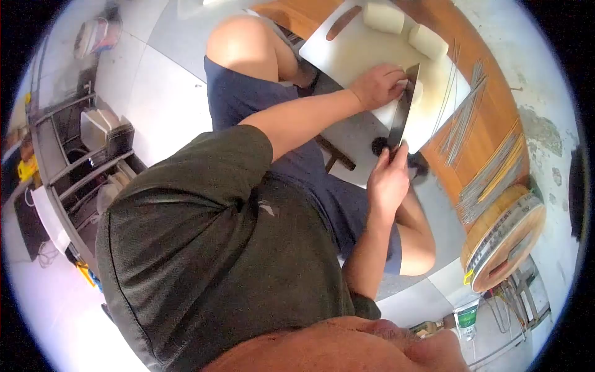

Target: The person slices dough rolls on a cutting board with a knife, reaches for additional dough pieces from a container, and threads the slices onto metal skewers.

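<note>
My right hand (389, 180) is closed around the handle of a kitchen knife (405, 111), whose broad blade points away from me over a white cutting board (434, 121). My left hand (379, 87) has its fingers curled against the near side of the blade. Under those fingertips is a white piece of food (418, 93), mostly hidden by hand and blade. At the board's far end lie two thick white cylinders, one (383, 17) near the handle slot and another (429, 42) beside it; they look like peeled daikon.
The board rests on a wooden table (489, 146). Thin grey sticks (465, 111) lie by and partly over the board, with a grey and yellow bundle (493, 173) farther right. A round wooden object (505, 242) stands at the table's end. Shelving (80, 161) is at left.
</note>
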{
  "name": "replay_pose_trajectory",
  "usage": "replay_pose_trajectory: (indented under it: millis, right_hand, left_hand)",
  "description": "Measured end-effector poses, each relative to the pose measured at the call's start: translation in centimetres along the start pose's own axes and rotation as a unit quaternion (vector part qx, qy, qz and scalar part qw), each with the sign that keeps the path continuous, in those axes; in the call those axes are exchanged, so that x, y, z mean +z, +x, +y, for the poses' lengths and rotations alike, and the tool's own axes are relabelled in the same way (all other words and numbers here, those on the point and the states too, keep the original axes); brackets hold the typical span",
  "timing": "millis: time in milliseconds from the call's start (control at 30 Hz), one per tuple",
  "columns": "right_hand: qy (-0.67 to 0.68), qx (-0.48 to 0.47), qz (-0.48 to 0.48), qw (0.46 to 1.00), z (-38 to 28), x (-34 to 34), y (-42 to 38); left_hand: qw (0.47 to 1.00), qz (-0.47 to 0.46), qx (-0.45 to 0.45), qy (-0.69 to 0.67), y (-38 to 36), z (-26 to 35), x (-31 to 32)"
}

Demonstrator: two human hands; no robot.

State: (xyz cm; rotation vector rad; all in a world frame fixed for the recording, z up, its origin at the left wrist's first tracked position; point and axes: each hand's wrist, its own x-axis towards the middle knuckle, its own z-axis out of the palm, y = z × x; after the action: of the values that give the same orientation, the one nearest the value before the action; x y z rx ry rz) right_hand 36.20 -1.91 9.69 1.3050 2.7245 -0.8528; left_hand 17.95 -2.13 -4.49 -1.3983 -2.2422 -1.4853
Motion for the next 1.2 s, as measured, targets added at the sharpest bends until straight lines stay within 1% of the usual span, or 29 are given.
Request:
replay_pose_trajectory:
  millis: [67, 167, 267, 333, 367, 467, 567, 600, 667, 767, 833, 867, 967, 1000, 1067, 1100, 1133, 1200]
  right_hand:
    - [-0.018, 0.007, -0.013, 1.0, -0.5, 0.1, 1.6]
    - [-0.021, -0.011, -0.009, 1.0, -1.1, 0.3, 3.6]
    - [-0.045, 0.003, -0.008, 0.999, 0.1, -0.3, 1.4]
    - [-0.023, 0.009, 0.004, 1.0, 0.7, 0.5, 0.0]
    - [-0.027, 0.009, 0.0, 1.0, 1.2, 0.9, 0.0]
    - [-0.028, 0.005, 0.012, 1.0, 0.6, 2.1, 2.2]
    - [0.006, -0.02, 0.016, 1.0, -0.3, 1.9, 4.5]
    - [0.0, -0.027, 0.031, 0.999, -0.5, 1.8, 4.0]
    - [0.0, -0.015, 0.025, 1.0, 0.2, 1.9, 1.9]
    - [-0.012, -0.004, 0.024, 1.0, 1.3, 1.7, -1.0]
    - [-0.003, 0.0, 0.024, 1.0, 1.5, 0.8, -2.6]
    - [0.013, -0.009, 0.046, 0.999, 1.7, 0.6, -3.3]
    - [0.046, -0.003, 0.065, 0.997, 1.3, -1.3, -4.5]
    - [0.062, 0.009, 0.076, 0.995, 1.1, -2.0, -4.5]
    - [0.091, 0.002, 0.09, 0.992, 1.8, -2.3, -3.7]
    - [0.106, -0.002, 0.097, 0.99, 2.1, -2.5, -3.2]
    - [0.079, 0.006, 0.093, 0.992, 2.2, -2.7, -2.9]
    - [0.083, 0.017, 0.069, 0.994, 1.8, -3.3, -2.3]
  left_hand:
    - [1.0, 0.001, 0.0, -0.006, 0.4, 0.1, -0.1]
    - [1.0, 0.011, 0.006, -0.01, 0.5, -0.1, 0.1]
    - [1.0, 0.006, 0.0, -0.009, 0.7, -0.1, 0.0]
    - [1.0, 0.005, -0.004, -0.005, 0.8, -0.3, -0.2]
    - [1.0, 0.002, -0.012, -0.007, 0.2, 0.1, 0.0]
    - [1.0, 0.008, 0.004, 0.0, 0.1, -0.3, 0.5]
    - [0.999, -0.033, -0.026, -0.026, 0.5, 0.3, -0.4]
    - [0.999, -0.028, -0.021, -0.018, 0.6, 0.2, -0.5]
    - [1.0, -0.017, -0.02, -0.007, 0.3, 0.3, -0.4]
    - [0.993, -0.079, -0.068, -0.048, 0.3, 0.3, -0.7]
    - [0.997, -0.059, -0.046, -0.024, 0.0, 0.1, -0.4]
    - [0.998, -0.049, -0.033, -0.011, 0.0, -0.2, -0.4]
    - [0.997, -0.072, -0.023, 0.017, 0.1, -0.1, -0.8]
    - [0.997, -0.078, -0.013, 0.013, 0.5, -0.1, -1.1]
    - [0.996, -0.09, 0.006, 0.002, 1.0, 0.1, -1.4]
    - [0.993, -0.116, 0.007, -0.002, 1.4, 0.3, -1.7]
    - [0.99, -0.141, 0.007, -0.006, 1.9, 0.5, -2.2]
    - [0.984, -0.178, 0.004, -0.006, 2.4, 0.5, -2.5]
